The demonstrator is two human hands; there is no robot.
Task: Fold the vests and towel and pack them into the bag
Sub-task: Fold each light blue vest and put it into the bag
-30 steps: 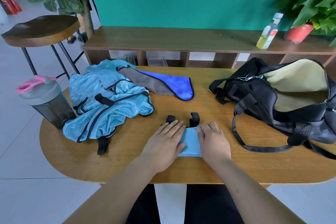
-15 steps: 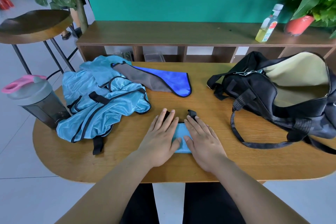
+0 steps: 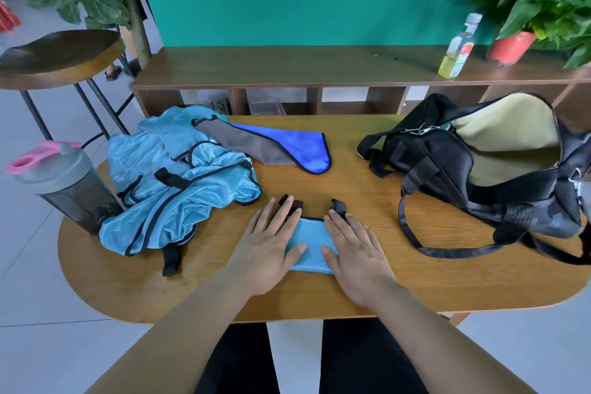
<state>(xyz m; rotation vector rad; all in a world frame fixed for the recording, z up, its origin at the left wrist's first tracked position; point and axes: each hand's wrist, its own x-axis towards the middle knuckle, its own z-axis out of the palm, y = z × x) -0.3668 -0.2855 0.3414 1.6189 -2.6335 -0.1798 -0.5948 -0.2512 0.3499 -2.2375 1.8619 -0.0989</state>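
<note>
1. The folded vest (image 3: 311,240), light blue, lies at the middle of the bench (image 3: 351,294), close to its near edge. Black strap ends stick out toward the far edge.
2. My left hand (image 3: 267,245) and right hand (image 3: 359,251) lie flat on it, one on each side. The fingers (image 3: 278,217) are straight, slightly spread, pressing down and pinching nothing.
3. The bag (image 3: 479,182) sits at the right end of the bench with its mouth open and pale lining showing. It lies to the right of the bundle, well apart, so the right hand is nearer.
4. Judgement: this fold looks done. The next move is to lift and carry it rightward into the mouth. The bag's strap loop on the bench between them could snag.
5. Not yet folded: the vest pile (image 3: 179,192) at the left end and the towel (image 3: 287,145) toward the far edge.
</note>
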